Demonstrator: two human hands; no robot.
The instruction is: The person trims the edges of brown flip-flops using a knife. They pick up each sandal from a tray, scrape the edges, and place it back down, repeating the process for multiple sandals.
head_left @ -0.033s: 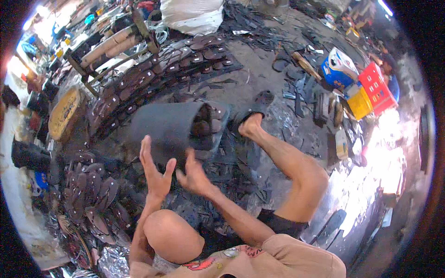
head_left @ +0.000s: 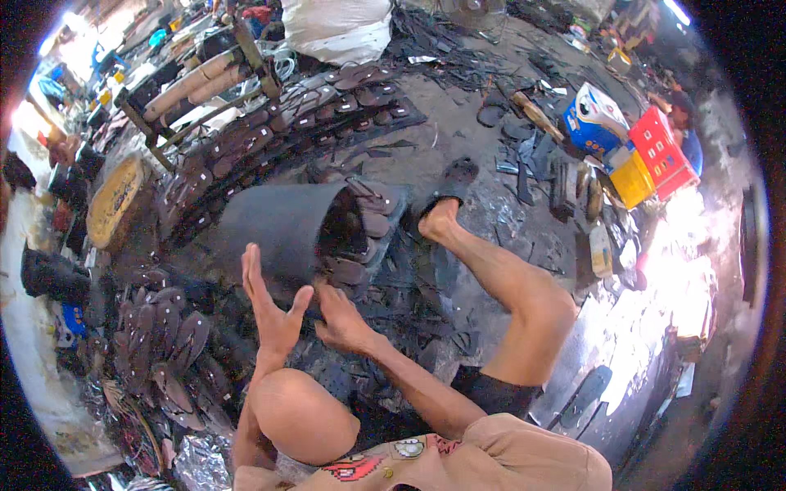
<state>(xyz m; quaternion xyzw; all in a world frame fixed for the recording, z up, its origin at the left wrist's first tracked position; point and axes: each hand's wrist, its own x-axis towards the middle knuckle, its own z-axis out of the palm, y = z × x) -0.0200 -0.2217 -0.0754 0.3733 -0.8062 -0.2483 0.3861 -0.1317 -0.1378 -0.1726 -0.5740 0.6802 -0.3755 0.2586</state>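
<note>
Charcoal grey and matte, the wide roll (head_left: 274, 225) lies on its side a little left of the middle, its smooth skin curving round like a short, fat pipe. Its open mouth faces right, with a thin, even rim and a dark hollow inside. My left hand (head_left: 278, 323) is spread, palm turned inward, thumb well away from the long straight fingers, and has hold of nothing; its fingertips overlap the roll's near side, though I cannot tell if they touch. My right hand (head_left: 344, 319) is half curled at the near end of the rim, and I cannot tell whether its fingers pinch the edge. Just right of the mouth lie flat brown sandals (head_left: 377, 225) with rounded soles. Beyond the roll, more footwear, dotted with small white stickers, sits in a long curved row (head_left: 246, 143), while a loose heap (head_left: 192, 335) spreads on the left. Farther left stands an oval tan block (head_left: 117, 204) with a worn top; at the far side bulges a creased white sack (head_left: 337, 33).
</note>
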